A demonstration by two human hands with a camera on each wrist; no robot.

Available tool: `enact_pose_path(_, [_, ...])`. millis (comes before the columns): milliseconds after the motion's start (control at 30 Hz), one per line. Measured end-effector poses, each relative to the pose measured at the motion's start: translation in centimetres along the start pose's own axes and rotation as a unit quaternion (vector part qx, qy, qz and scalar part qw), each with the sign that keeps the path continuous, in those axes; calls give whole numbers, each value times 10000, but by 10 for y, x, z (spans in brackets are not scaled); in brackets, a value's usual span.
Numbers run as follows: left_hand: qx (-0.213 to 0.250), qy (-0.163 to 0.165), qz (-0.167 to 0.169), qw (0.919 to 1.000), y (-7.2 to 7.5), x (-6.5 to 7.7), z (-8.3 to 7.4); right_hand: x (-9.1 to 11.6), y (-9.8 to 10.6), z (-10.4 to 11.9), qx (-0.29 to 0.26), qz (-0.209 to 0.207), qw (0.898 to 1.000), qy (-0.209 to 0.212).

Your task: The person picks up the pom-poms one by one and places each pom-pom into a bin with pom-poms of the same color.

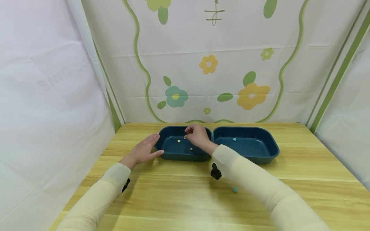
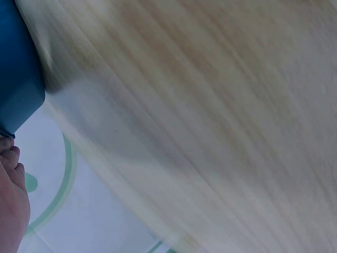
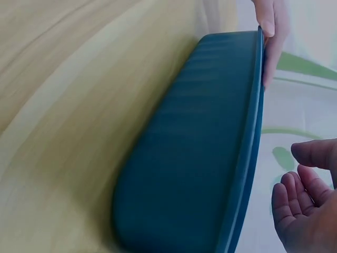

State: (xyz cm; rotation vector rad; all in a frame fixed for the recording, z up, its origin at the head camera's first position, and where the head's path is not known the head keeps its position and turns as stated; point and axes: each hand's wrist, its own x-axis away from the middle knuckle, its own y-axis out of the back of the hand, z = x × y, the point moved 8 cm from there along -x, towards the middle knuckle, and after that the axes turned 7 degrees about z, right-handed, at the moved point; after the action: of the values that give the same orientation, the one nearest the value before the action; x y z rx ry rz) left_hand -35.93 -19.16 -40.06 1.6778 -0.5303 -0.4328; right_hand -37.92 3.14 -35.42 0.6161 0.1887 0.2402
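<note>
My left hand rests at the left end of the left dark blue tray, fingers straight along its rim and thumb spread to the front corner. Above the inside of that tray is my right hand, its fingers bent downward. In the right wrist view the thumb and fingers of the right hand stand apart, with nothing showing between them. A small pale ball lies right by its fingertips in the head view. Two cream-yellow pieces, one left and one nearer the front, lie on the tray floor.
A second dark blue tray stands against the right side of the first, with a light blue ball inside. On the wooden table, a teal ball lies beside the right forearm. Behind the trays hangs a flowered cloth.
</note>
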Motion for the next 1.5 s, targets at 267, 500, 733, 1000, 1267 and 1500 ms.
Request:
enact_pose_path(267, [-34, -53, -36, 10000, 1, 0, -2, 15, 16, 4, 150, 172, 9994, 249])
enact_pose_path(500, [8, 7, 33, 10000, 0, 0, 0, 31, 37, 2, 257, 195, 9984, 469])
enact_pose_path(733, [18, -26, -48, 10000, 1, 0, 0, 44, 65, -11, 306, 42, 9986, 436])
enact_pose_path(1000, [-14, -12, 0, 10000, 0, 0, 1, 60, 101, -31, 443, -174, 9982, 367])
enact_pose_path(1267, [14, 0, 2, 10000, 0, 0, 1, 76, 131, -53, 458, -218, 9984, 244])
enact_pose_path(1500, [21, -18, -1, 10000, -1, -1, 2, 93, 161, -65, 645, -544, 9955, 426])
